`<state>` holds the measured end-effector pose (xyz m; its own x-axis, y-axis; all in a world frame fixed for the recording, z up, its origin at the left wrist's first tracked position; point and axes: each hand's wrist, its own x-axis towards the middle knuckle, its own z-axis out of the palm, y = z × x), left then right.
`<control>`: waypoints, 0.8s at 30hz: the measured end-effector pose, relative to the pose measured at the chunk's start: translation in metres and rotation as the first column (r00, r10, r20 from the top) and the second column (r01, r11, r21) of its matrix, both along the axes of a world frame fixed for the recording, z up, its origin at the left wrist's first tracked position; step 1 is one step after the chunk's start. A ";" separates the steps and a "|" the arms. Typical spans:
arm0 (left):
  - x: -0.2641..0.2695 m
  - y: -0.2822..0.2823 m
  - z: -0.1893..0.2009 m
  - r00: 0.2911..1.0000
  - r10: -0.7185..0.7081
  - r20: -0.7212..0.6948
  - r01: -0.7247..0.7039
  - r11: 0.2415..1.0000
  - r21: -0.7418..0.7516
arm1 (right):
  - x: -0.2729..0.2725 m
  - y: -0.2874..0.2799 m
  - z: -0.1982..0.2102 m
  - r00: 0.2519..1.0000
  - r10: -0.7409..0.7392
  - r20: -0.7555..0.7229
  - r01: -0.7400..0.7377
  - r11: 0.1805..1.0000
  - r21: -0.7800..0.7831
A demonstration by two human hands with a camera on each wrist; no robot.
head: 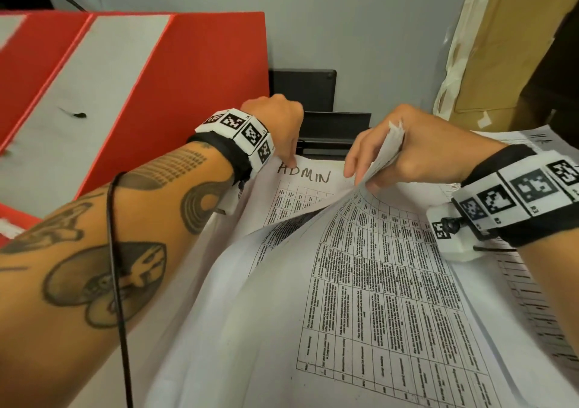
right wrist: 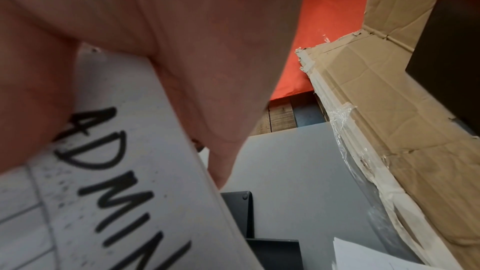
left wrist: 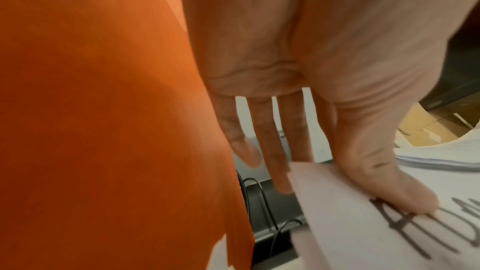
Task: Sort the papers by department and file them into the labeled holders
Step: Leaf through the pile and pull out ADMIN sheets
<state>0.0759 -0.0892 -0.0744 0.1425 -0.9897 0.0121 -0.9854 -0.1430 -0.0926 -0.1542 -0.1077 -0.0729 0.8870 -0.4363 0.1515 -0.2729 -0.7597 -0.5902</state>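
You are mid-sort: your left hand [head: 275,122] pinches the far-left corner of the white printed sheet headed ADMIN [head: 305,177], just before the black stepped file holder [head: 332,125], while your right hand [head: 407,153] pinches lifted sheets [head: 388,147]; next, probably separate the ADMIN page.

Grey table [head: 72,144] carries red holders [head: 200,72]; printed papers [head: 391,298]; black rack [head: 332,125].

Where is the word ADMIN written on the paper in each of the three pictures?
Head view: the ADMIN writing sits at centre, between the left hand and the right hand.
Left wrist view: lower right corner, under the thumb, partly cut off.
Right wrist view: lower left, running diagonally downward.
Shared landmark: the black holder beyond the paper.
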 end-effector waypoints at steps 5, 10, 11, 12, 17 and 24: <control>-0.006 0.013 0.027 0.996 -0.087 -0.034 0.084 0.993 -0.077 | -0.001 -0.004 -0.003 0.983 -0.169 0.072 0.173 0.983 -0.062; -0.009 0.016 0.050 0.969 -0.244 0.027 0.246 0.960 -0.133 | 0.001 -0.003 -0.002 0.944 -0.289 0.158 0.305 0.948 -0.086; -0.010 0.017 0.053 0.964 -0.266 0.025 0.267 0.955 -0.128 | 0.002 -0.004 -0.002 0.943 -0.294 0.153 0.310 0.946 -0.091; -0.011 0.016 0.057 0.960 -0.279 0.016 0.279 0.953 -0.115 | 0.004 -0.003 -0.003 0.947 -0.287 0.142 0.303 0.947 -0.110; -0.016 0.015 0.065 0.942 -0.334 -0.009 0.332 0.939 -0.088 | 0.008 -0.002 -0.007 0.942 -0.299 0.153 0.325 0.925 -0.197; -0.015 0.024 0.066 0.942 -0.279 -0.187 0.261 0.958 -0.116 | 0.007 0.000 -0.006 0.924 -0.334 0.185 0.366 0.912 -0.186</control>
